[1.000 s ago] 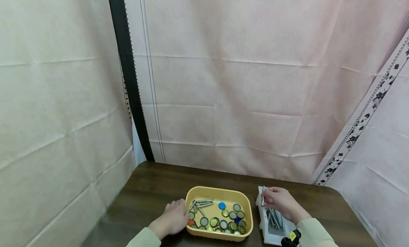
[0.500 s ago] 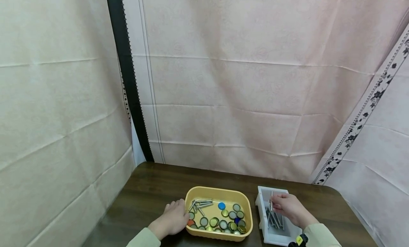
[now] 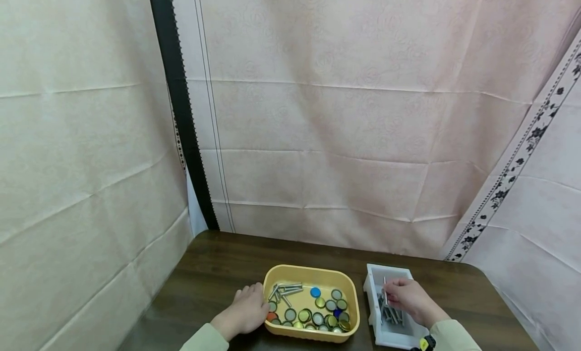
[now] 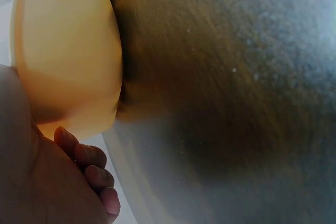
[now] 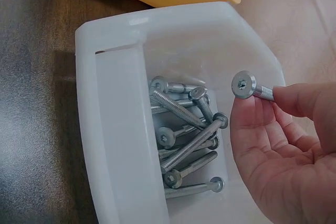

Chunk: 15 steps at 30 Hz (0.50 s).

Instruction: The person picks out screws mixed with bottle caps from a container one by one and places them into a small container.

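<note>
My right hand pinches a silver bolt between thumb and fingers, its round socket head toward the camera in the right wrist view. It is held over the white bin, where several similar bolts lie in a heap. My left hand rests against the left side of the yellow tray, its fingers loosely bent beside the wall in the left wrist view. Inside the tray, bolts lie at the back left, and bottle caps in silver, gold, blue and orange cover the front and right.
The tray and bin stand side by side on a dark wooden table, a narrow gap between them. Pale cloth hangs behind the table and at both sides. A black and yellow band is on my right wrist.
My right hand has moved from the bin's left rim a little rightward and down, over its inside, still pinching a bolt. The left hand and the tray have stayed put.
</note>
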Available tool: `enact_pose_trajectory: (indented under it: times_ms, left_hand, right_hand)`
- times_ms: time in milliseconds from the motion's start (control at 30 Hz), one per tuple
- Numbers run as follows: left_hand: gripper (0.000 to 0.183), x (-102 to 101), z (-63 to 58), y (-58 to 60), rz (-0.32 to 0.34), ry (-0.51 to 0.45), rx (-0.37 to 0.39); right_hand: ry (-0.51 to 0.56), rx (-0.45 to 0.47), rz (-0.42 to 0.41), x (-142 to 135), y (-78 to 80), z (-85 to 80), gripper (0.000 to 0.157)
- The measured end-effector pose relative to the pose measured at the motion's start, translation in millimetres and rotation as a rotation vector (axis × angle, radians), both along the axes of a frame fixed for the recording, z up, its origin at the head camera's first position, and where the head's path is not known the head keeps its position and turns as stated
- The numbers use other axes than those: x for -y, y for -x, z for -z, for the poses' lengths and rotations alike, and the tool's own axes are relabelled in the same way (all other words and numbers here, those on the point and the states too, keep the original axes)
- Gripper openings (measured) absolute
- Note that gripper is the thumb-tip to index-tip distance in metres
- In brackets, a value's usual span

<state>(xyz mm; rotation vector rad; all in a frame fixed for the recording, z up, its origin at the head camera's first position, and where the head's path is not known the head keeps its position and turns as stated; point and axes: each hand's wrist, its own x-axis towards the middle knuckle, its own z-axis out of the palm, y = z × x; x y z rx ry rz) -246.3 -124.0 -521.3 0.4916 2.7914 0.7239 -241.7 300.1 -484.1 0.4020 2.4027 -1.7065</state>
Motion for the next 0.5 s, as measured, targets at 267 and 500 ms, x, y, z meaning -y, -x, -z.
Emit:
enact_pose_trajectory:
  times_ms: [267,500]
  left_hand:
    - [0.031,-0.7,0.2,0.4,-0.004,-0.003,0.011]
    - [0.031,-0.5,0.4,0.9,-0.008,-0.011,0.012]
  right_hand:
    - [-0.021,0.033,-0.009,-2.1,-0.4,0.8,0.019]
    - [-0.028,0.044,-0.011,-2.6,0.0,5.1,0.018]
